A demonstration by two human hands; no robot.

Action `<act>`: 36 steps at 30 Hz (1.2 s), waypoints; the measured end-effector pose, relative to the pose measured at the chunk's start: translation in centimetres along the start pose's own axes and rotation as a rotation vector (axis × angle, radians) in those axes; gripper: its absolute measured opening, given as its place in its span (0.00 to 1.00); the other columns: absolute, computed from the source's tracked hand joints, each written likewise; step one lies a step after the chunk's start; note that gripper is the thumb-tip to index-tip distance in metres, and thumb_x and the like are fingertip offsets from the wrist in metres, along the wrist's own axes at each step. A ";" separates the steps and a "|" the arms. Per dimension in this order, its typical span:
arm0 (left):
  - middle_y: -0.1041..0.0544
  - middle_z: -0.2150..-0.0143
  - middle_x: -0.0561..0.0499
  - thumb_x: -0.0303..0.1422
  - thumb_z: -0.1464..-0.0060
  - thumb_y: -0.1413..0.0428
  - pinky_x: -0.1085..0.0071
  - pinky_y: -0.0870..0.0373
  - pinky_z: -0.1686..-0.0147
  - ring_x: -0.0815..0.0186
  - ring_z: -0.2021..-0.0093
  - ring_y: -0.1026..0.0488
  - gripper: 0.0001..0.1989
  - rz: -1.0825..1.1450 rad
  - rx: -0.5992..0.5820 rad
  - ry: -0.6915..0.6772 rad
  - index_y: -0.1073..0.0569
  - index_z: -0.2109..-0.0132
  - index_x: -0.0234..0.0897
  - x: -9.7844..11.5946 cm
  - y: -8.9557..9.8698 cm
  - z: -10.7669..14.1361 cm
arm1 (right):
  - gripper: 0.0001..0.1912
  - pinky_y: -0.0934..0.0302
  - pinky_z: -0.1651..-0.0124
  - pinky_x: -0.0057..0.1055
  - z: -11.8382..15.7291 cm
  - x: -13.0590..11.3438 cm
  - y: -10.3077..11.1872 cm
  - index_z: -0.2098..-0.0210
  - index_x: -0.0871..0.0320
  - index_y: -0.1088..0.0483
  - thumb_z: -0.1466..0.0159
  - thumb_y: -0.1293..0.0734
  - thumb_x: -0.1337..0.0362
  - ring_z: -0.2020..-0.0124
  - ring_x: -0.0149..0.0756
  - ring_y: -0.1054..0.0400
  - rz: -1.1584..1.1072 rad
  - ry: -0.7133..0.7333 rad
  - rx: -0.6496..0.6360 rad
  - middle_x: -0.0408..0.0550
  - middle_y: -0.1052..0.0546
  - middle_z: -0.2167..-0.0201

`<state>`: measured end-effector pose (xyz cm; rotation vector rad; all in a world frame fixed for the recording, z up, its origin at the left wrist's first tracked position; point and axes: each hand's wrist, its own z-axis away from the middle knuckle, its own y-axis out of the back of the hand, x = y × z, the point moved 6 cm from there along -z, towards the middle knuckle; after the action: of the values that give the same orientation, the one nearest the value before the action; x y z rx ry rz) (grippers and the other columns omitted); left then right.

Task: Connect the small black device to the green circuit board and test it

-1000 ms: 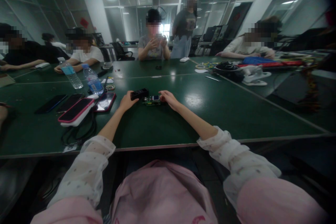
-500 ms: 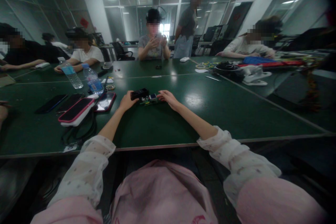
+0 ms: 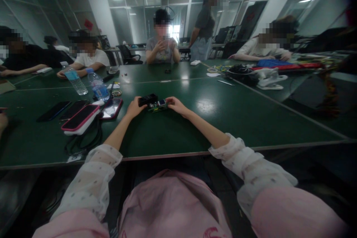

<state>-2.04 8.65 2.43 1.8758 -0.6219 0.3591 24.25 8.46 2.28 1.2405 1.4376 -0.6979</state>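
Note:
A green circuit board [image 3: 157, 108] with a small light-bordered screen [image 3: 161, 102] is held just above or on the green table; I cannot tell which. A black box-like part [image 3: 148, 99] adjoins its left side. My left hand [image 3: 136, 107] is closed around the left end of the black part, thumb toward me. My right hand [image 3: 176, 105] is at the board's right end, its bent fingertips closed on the edge beside the screen. The fingertips partly hide that edge.
Several phones, one a pink-edged phone [image 3: 80, 117], lie left of my arm near a black cable [image 3: 83, 137]. Two water bottles [image 3: 97, 86] stand behind them. A pen [image 3: 225, 83] and white clips [image 3: 272, 81] lie to the right. Other people sit around the table [image 3: 173, 134].
My right hand has moved slightly left, and its fingers have closed in on the board's right edge. My left hand keeps its hold. A standing person in the background has shifted right.

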 end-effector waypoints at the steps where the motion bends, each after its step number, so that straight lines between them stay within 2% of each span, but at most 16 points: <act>1: 0.25 0.52 0.41 0.39 0.52 0.39 0.59 0.31 0.53 0.54 0.52 0.27 0.30 -0.002 0.000 0.002 0.39 0.44 0.37 0.1 0.0 0.0 | 0.20 0.38 0.49 0.39 0.1 -0.2 -0.2 0.54 0.57 0.33 0.46 0.34 0.74 0.56 0.34 0.33 0.012 0.017 -0.017 0.48 0.27 0.55; 6: 0.26 0.51 0.41 0.39 0.52 0.39 0.59 0.31 0.53 0.53 0.51 0.27 0.30 -0.008 -0.002 0.006 0.39 0.44 0.37 0.4 0.2 0.2 | 0.18 0.40 0.44 0.45 0.7 -1.4 -1.2 0.53 0.58 0.33 0.44 0.32 0.72 0.52 0.37 0.32 0.117 0.133 -0.097 0.50 0.28 0.54; 13: 0.25 0.51 0.41 0.39 0.51 0.40 0.60 0.31 0.53 0.55 0.51 0.27 0.29 -0.033 0.002 0.006 0.40 0.44 0.37 0.1 0.1 0.1 | 0.16 0.37 0.47 0.45 0.7 -1.5 -1.4 0.54 0.59 0.34 0.43 0.33 0.70 0.54 0.38 0.32 0.269 0.205 -0.116 0.50 0.28 0.56; 23: 0.25 0.52 0.41 0.40 0.51 0.41 0.60 0.31 0.54 0.55 0.52 0.26 0.29 -0.030 0.007 -0.001 0.40 0.44 0.37 0.0 0.1 0.1 | 0.10 0.36 0.51 0.41 0.3 -0.9 -1.0 0.61 0.60 0.32 0.44 0.33 0.68 0.60 0.36 0.32 0.268 0.185 -0.101 0.47 0.28 0.63; 36: 0.25 0.52 0.41 0.40 0.51 0.40 0.61 0.31 0.54 0.55 0.52 0.26 0.29 -0.010 0.010 -0.010 0.39 0.44 0.37 0.0 0.0 0.1 | 0.07 0.35 0.53 0.39 0.3 -0.8 -0.7 0.63 0.60 0.30 0.43 0.34 0.69 0.61 0.34 0.31 0.297 0.190 -0.058 0.47 0.26 0.63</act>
<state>-2.06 8.54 2.43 1.8909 -0.6185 0.3473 23.57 7.76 2.83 1.4664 1.3755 -0.3420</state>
